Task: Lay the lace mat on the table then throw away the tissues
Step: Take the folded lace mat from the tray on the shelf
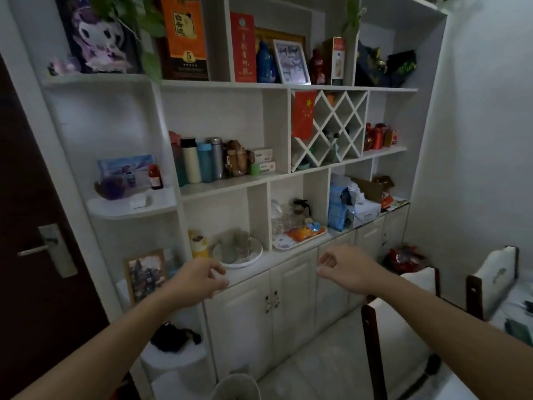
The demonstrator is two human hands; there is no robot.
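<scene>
Both hands held out before a white shelf unit, nothing gripped.

The left hand (199, 280) and right hand (344, 271) are seen with fingers loosely curled, each grip empty. The lace mat cannot be made out; a tissue box (364, 212) is partly hidden among packets on the far right shelf. A bin (235, 386) is cut off at the near edge. Chinese characters on an orange box (184, 39) are blurred.

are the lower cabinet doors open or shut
Shut. The cabinet doors sit flush with their frames, the two handles side by side at the middle seam, and no interior shows.
</scene>
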